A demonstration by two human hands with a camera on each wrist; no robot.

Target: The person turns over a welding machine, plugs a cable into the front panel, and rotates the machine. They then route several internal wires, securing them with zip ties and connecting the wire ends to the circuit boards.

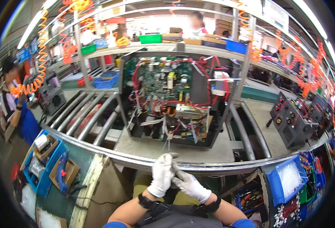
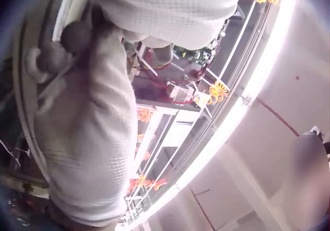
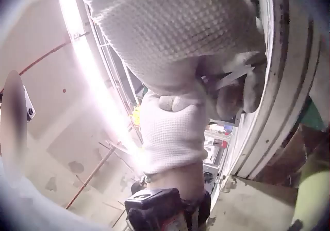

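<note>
My two hands, in white gloves with greyish fingertips, meet in front of the conveyor's near rail. In the right wrist view a thin white cable tie (image 3: 234,77) sticks out among the bent fingers of my right hand (image 1: 192,186). My left hand (image 1: 161,173) points upward against the right one; its fingertips are hidden in the wrist views, and I cannot tell what they hold. Just beyond stands an open machine chassis (image 1: 127,81) with a green circuit board (image 1: 152,78), red wires and several white ties. One white tie end (image 1: 169,137) hangs from its front, just above my left fingertips.
Metal rollers (image 1: 91,114) flank the chassis. Blue bins (image 1: 45,167) lie at left, beside a blue-handled tool (image 1: 62,173). At right are a blue tray of white strips (image 1: 287,180) and another machine (image 1: 293,123). A person (image 1: 13,91) stands far left, another behind the rear shelf.
</note>
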